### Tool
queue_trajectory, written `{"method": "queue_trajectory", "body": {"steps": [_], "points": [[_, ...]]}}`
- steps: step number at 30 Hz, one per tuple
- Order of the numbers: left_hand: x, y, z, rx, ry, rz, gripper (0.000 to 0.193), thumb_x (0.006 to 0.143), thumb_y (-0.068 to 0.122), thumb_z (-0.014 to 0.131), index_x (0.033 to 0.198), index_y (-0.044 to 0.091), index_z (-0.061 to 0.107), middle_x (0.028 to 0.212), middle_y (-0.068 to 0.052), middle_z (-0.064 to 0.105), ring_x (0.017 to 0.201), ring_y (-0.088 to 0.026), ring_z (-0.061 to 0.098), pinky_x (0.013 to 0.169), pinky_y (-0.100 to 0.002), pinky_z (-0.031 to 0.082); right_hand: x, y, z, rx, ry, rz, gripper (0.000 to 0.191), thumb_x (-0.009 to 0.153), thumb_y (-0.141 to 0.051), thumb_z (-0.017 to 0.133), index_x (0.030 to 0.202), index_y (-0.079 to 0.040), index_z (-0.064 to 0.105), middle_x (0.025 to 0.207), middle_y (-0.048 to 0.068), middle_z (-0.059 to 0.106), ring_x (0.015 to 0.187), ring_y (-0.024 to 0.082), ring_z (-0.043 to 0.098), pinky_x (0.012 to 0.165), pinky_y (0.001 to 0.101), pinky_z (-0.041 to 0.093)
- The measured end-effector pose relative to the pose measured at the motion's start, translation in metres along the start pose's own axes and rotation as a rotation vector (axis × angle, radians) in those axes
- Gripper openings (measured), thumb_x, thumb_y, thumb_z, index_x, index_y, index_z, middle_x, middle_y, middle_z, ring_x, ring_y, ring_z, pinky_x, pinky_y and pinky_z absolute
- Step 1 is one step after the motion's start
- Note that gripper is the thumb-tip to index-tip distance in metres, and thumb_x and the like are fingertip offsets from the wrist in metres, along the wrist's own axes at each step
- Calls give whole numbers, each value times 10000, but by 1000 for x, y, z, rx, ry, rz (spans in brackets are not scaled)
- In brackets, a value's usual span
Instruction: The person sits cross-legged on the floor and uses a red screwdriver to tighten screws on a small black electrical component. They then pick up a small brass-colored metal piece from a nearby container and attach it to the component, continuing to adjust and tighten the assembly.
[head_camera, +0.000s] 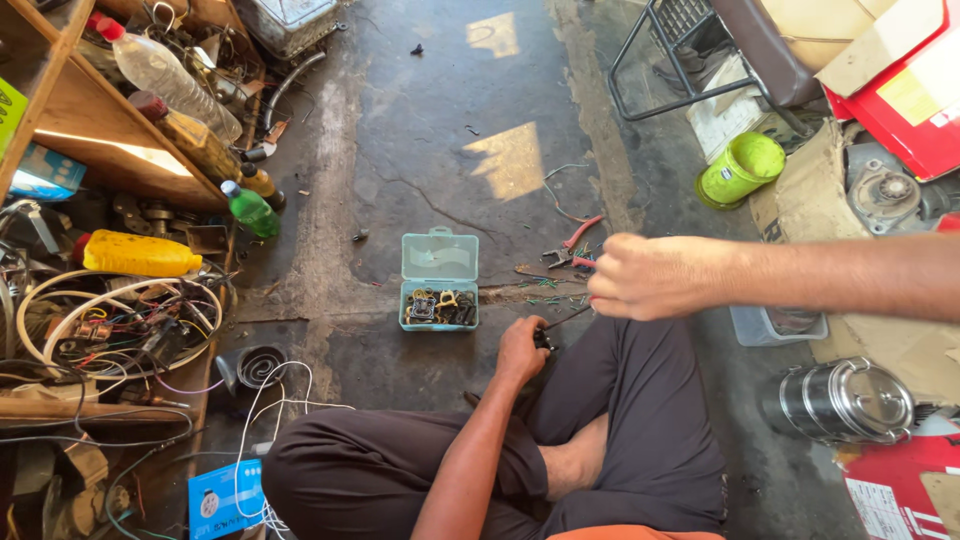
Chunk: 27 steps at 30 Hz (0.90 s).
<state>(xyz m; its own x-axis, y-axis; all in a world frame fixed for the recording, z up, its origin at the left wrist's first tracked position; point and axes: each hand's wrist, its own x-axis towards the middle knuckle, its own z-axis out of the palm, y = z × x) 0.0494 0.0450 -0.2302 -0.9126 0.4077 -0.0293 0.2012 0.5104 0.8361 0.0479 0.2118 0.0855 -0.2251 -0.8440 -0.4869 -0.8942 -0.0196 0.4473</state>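
the left hand (522, 352) is clenched around a small dark part pressed against the knee, too small to identify, and the right hand (648, 277) is fisted on what looks like the red handle of a thin-shafted tool (570, 318), whose dark metal shaft runs down and leftward to the part in the left grip. the main risk is a slip: the shaft is slim and smooth, the part is braced only on soft cloth over the leg, so a hard push could send the tip off into the left fingers or the thigh. just ahead of the left grip sits an open pale-teal plastic parts box (439, 281), hinged lid up, its tray packed with small dark and yellowish pieces; a jolt from the left hand or a knee could tip it and scatter them over the rough, cracked, oil-stained concrete floor (420, 150), where they would be hard to find. just beyond the right grip lie red-handled pliers (570, 245) among snipped wire bits. a shiny ribbed steel container (838, 402) stands well to the right, and loose white wire (270, 395) curls left of the left grip, easy to snag.
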Motion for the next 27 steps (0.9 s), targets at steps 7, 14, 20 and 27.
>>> {"method": "queue_trajectory", "body": {"steps": [7, 14, 20, 27], "points": [[2, -6, 11, 41, -26, -83, 549, 671, 86, 871, 1174, 220, 696, 1168, -71, 675, 1211, -369, 517, 1057, -506, 398, 7, 7, 43, 545, -421, 266, 334, 814, -246, 679, 1124, -156, 594, 771, 58, 616, 716, 312, 639, 550, 441, 433], [6, -14, 16, 41, -62, -99, 553, 677, 110, 868, 1186, 241, 697, 1166, -69, 668, 1212, -361, 513, 1057, -512, 388, -2, -9, 52, 1045, -228, 831, 349, 803, -347, 711, 1105, -174, 725, 704, 89, 690, 682, 341, 702, 577, 435, 487], [6, -15, 19, 28, -63, -120, 531, 681, 113, 867, 1173, 239, 712, 1161, -60, 669, 1216, -349, 508, 1064, -495, 383, -9, 0, 25, 155, 79, -14, 398, 750, -272, 652, 1124, -138, 676, 770, 33, 593, 699, 260, 636, 541, 402, 451], [6, -17, 23, 39, -50, -102, 505, 692, 119, 868, 1164, 242, 740, 1179, -54, 664, 1225, -346, 508, 1063, -501, 387, -3, -10, 40, 348, -19, 160, 343, 788, -299, 661, 1086, -136, 706, 671, 12, 562, 580, 223, 540, 509, 383, 403]]}}
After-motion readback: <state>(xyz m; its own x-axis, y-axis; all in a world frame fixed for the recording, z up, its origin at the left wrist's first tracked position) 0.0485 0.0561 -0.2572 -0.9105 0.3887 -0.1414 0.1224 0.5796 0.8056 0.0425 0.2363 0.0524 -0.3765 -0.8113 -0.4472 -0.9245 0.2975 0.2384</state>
